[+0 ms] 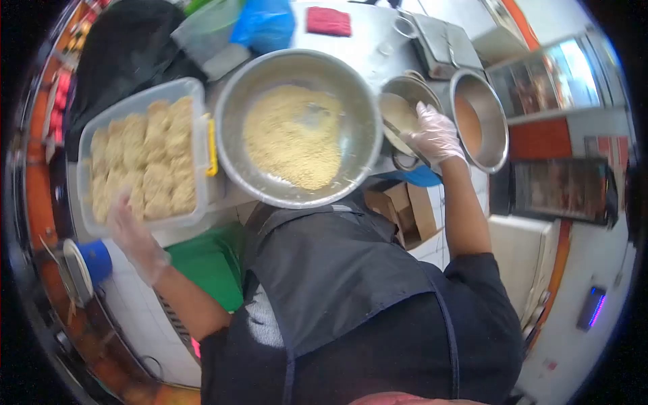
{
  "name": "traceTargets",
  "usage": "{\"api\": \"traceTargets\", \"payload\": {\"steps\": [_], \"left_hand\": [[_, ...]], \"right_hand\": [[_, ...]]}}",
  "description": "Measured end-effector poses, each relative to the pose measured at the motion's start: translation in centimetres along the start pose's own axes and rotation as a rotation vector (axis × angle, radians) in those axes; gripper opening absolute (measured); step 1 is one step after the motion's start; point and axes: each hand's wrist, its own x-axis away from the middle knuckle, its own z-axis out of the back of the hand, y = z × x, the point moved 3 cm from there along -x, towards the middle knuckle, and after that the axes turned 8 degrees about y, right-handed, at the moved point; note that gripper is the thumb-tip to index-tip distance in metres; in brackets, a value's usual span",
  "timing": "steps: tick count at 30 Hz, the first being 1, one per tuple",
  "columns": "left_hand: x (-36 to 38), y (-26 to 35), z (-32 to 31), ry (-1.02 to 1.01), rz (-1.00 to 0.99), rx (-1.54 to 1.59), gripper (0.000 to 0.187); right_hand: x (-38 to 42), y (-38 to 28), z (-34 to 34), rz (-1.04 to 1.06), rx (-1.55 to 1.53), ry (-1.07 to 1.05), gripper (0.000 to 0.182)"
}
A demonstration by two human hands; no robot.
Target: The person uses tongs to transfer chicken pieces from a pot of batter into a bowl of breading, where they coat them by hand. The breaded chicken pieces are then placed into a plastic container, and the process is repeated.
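My left hand [137, 239], in a clear glove, is at the near edge of a clear plastic tub [200, 108] with a yellow latch. Its fingers are stretched out, and nothing shows in them. Rows of crumb-coated pieces [145, 158] fill the tub. My gloved right hand [435, 135] is bent over the right side of a metal pot [413, 84] with beige contents [398, 113]. Its fingers curl downward around something at the rim, which the hand partly hides. Between my hands stands a large steel bowl [233, 142] of pale yellow crumbs [293, 131].
Right of the pot, a steel bowl [496, 111] holds orange-brown liquid. At the back are a blue bag [266, 25], a red folded cloth [329, 21] and a grey scale-like device [445, 44]. Below the table edge are a green bin [212, 263] and an open cardboard box [412, 212].
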Motion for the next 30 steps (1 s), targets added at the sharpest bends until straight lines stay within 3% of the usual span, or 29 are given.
{"api": "traceTargets", "payload": {"steps": [1,2,3,5,6,7,9,10,12,14,15,18,20,23,26,30], "left_hand": [[0.9,0.8,-1.2,-0.036,-0.029,0.012,0.042],[1.7,1.0,-2.1,-0.048,-0.209,0.114,0.041],[2.3,2.4,-3.6,-0.058,-0.386,0.216,0.041],[3.5,5.1,-7.0,-0.184,-0.473,0.315,0.039],[5.4,7.6,-9.5,-0.285,-0.534,0.403,0.038],[6.6,9.6,-10.8,-0.303,-0.54,0.398,0.038],[8.6,11.0,-13.3,-0.738,-0.209,0.272,0.026],[9.2,11.4,-13.7,-0.745,-0.207,0.256,0.026],[11.7,11.8,-15.3,-0.967,-0.69,-0.188,0.023],[13.9,12.2,-17.3,-1.072,-0.72,-0.312,0.026],[14.6,11.4,-17.8,-1.167,-0.75,-0.427,0.032],[17.1,8.1,-19.1,-1.141,-0.677,-0.301,0.031],[18.2,8.9,-19.7,-1.145,-0.686,-0.287,0.029],[20.2,10.0,-20.8,-1.127,-0.711,-0.225,0.029],[21.9,11.2,-21.2,-1.123,-0.667,-0.218,0.029],[22.8,12.5,-20.5,-1.159,-0.461,-0.216,0.041]], "right_hand": [[1.3,0.2,0.5,-0.117,0.065,-0.251,0.097],[2.4,0.4,-0.3,-0.172,0.033,-0.313,0.125],[3.1,0.6,-0.3,-0.211,0.066,-0.383,0.104],[3.1,3.8,-6.2,-0.243,-0.018,-0.225,0.063],[2.8,5.4,-4.8,-0.26,-0.029,-0.235,0.063],[2.3,5.9,-2.7,-0.23,-0.017,-0.228,0.052],[1.6,6.5,-1.5,-0.107,0.056,-0.104,0.037],[1.6,7.9,-1.4,-0.105,0.047,-0.141,0.037],[1.4,9.7,2.3,-0.027,-0.002,-0.178,0.039],[0.8,12.3,5.1,0.037,-0.041,-0.264,0.052],[1.1,13.3,5.2,0.125,-0.073,-0.207,0.048],[1.0,13.2,5.2,0.184,-0.066,-0.197,0.036],[0.8,12.3,3.6,0.346,0.049,-0.185,0.02],[0.8,10.6,1.6,0.339,0.065,-0.199,0.013],[-0.8,11.3,-2.3,0.384,0.004,-0.143,0.018],[-1.4,12.0,0.2,0.34,0.092,0.011,0.025]]}}
